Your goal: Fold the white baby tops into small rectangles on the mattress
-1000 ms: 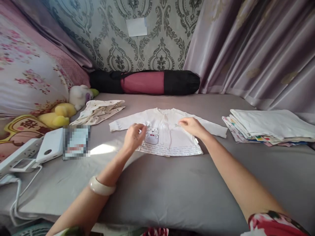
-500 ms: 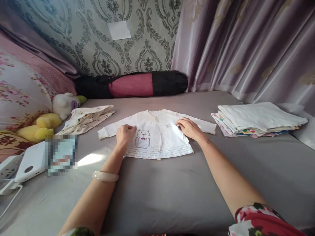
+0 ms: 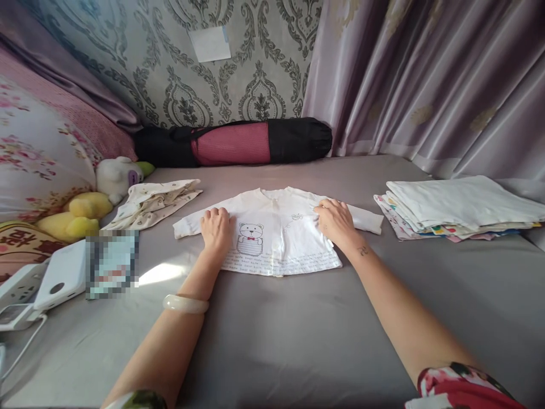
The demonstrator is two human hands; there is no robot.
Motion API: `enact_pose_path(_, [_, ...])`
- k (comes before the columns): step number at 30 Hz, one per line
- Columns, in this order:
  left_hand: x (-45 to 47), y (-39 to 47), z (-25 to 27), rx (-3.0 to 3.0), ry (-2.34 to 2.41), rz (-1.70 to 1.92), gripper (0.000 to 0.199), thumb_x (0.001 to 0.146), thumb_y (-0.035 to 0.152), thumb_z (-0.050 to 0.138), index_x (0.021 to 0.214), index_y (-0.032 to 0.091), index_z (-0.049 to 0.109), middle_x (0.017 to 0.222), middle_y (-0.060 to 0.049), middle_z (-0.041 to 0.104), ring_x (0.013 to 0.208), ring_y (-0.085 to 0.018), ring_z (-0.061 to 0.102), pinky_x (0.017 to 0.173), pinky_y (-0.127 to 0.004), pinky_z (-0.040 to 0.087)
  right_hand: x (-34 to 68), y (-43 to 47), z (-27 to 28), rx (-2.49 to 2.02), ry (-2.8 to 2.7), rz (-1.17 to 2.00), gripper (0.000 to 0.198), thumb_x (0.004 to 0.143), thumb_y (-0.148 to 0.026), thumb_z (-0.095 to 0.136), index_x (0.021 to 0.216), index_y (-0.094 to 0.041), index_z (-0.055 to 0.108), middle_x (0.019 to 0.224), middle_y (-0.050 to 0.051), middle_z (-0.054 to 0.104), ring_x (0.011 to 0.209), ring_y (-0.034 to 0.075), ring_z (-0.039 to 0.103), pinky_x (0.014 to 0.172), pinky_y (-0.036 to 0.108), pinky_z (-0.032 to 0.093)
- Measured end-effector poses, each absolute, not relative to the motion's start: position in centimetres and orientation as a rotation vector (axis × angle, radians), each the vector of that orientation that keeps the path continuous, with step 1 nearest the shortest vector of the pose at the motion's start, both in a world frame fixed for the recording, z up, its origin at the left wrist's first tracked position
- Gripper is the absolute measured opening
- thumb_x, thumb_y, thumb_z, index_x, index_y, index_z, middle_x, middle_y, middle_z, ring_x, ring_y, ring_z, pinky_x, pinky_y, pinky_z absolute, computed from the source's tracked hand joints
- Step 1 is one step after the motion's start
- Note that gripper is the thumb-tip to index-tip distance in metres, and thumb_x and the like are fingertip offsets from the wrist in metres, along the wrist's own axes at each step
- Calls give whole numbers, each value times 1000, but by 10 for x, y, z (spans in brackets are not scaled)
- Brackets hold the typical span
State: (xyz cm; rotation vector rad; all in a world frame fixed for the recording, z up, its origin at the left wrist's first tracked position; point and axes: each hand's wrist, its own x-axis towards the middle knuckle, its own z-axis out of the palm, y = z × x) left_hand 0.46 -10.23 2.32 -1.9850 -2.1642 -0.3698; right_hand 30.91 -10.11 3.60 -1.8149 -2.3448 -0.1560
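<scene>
A small white long-sleeved baby jacket [image 3: 276,238], front side up with both sleeves spread, lies flat on the grey sheet. A bear is printed on its left half, and rows of lettering run along the hem. My left hand [image 3: 216,230] is closed on its left side, just below the sleeve, with curled fingers and the fingertips hidden. On the opposite side, my right hand [image 3: 335,222] has its fingers bent round the cloth under the right sleeve, and its thumb is tucked out of sight.
Folded clothes [image 3: 460,204] are stacked at the right. A crumpled patterned garment [image 3: 153,201] lies at the left, near plush toys [image 3: 80,213], a white power bank [image 3: 62,272] and a power strip [image 3: 21,284]. A black and pink rolled bag [image 3: 232,142] rests along the wall.
My hands stay at the jacket's sides. The fingers of both have shifted from a pinch to curling further over the cloth. The whole view has moved slightly.
</scene>
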Motion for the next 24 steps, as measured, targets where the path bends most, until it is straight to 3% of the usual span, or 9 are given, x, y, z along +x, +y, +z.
enact_pose_path(3, [24,-109,32,-2057,-2056,-393,27,92,24,41,107,11,60,111,-21,59,108,-36,51,89,-48,42,284,-111,34,-1741,-2370,-106,44,91,-9,32,126,-9,59,136,17,53,127,28,42,106,40,29])
enact_pose_path(8, [53,-115,16,-2461,-1732,-477,42,98,34,33,129,12,50,139,-19,50,131,-32,42,106,-47,35,259,-119,5,-1736,-2413,38,61,100,-40,24,147,-2,33,156,19,25,145,31,17,116,45,18])
enact_pose_path(13, [47,-112,-10,-2466,-1859,-331,57,98,49,33,140,11,43,149,-22,38,139,-36,33,111,-53,28,261,-120,-8,-1805,-2399,92,67,100,-50,19,150,-7,31,157,18,21,146,32,13,118,48,12])
enact_pose_path(19, [39,-108,-5,-2482,-1822,-259,56,98,48,32,141,14,43,149,-21,39,140,-34,33,112,-53,28,259,-125,0,-1799,-2377,135,64,100,-49,22,150,-9,32,158,19,20,146,32,12,117,50,11])
enact_pose_path(24, [33,-104,1,-2533,-1720,-239,58,99,44,26,140,6,42,149,-23,39,142,-32,30,115,-51,24,251,-136,6,-1703,-2390,163,61,101,-47,22,151,-13,31,159,16,14,147,29,7,118,52,6])
